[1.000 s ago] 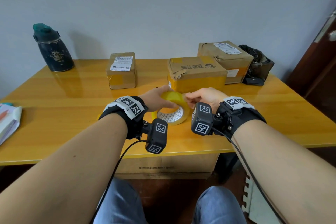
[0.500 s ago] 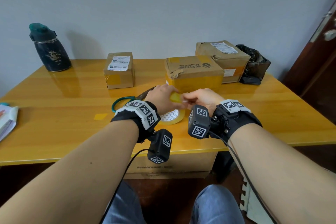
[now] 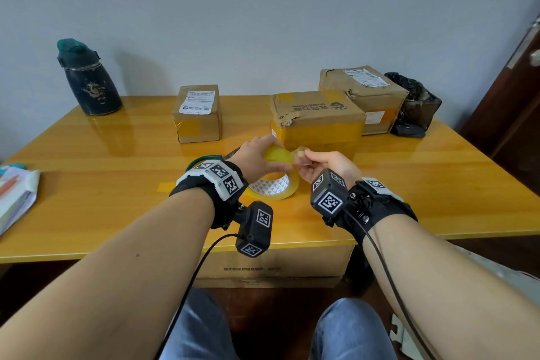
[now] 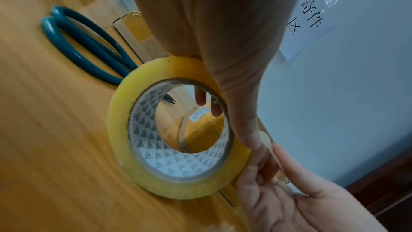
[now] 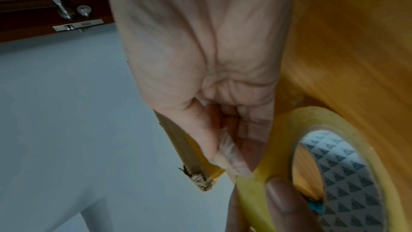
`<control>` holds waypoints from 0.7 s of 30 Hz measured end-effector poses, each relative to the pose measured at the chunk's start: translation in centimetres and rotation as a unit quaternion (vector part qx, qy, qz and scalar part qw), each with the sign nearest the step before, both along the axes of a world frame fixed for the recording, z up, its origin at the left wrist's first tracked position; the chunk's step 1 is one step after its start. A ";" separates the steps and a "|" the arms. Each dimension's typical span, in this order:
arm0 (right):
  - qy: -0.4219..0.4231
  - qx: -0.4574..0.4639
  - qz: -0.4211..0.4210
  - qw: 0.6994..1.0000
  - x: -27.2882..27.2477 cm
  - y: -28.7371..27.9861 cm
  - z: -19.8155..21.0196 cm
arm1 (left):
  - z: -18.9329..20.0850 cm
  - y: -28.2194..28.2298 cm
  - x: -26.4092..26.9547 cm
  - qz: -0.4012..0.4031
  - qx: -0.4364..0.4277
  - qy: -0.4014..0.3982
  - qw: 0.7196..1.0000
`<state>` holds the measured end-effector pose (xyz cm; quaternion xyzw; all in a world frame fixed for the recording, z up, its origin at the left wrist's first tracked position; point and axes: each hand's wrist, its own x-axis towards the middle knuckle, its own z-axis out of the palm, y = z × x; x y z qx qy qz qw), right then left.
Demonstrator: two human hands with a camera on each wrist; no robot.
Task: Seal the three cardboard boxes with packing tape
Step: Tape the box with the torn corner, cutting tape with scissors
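Observation:
A yellow packing tape roll (image 3: 287,193) stands on edge on the table, tilted toward me. My left hand (image 3: 257,155) grips its top, thumb on the near side and fingers behind. My right hand (image 3: 304,155) pinches the clear loose tape end (image 5: 231,156), lifted a short way off the roll (image 5: 278,138). The left wrist view shows the roll (image 4: 120,130) with the right hand (image 4: 289,200) beside it. Three cardboard boxes stand behind: a small box (image 3: 197,112), a middle box (image 3: 317,120) just beyond the hands, and a larger box (image 3: 365,93) at the back right.
Teal-handled scissors (image 3: 204,158) lie just behind my left wrist, also in the left wrist view as scissors (image 4: 84,41). A dark bottle (image 3: 87,79) stands at the back left, a black bag (image 3: 415,102) back right, papers (image 3: 14,199) at the left edge.
The roll has come down from a raised hold to stand on the table. My left hand has shifted onto its top, and my right hand has drawn the tape end slightly away to the right.

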<state>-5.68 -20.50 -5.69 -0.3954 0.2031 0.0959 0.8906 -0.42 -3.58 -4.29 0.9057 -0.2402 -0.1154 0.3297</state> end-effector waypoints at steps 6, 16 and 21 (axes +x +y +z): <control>-0.023 -0.054 -0.002 0.998 0.1 -0.1 0.6 | -0.2 0.1 -0.1 0.007 -0.044 0.020 0.999; -0.012 -0.261 0.045 0.964 1.0 -0.2 2.5 | 0.2 -0.9 -0.3 0.010 -0.007 -0.040 0.999; -0.044 -0.293 0.056 0.953 1.0 -0.1 2.2 | 0.8 -0.7 -0.4 0.004 0.083 -0.083 0.993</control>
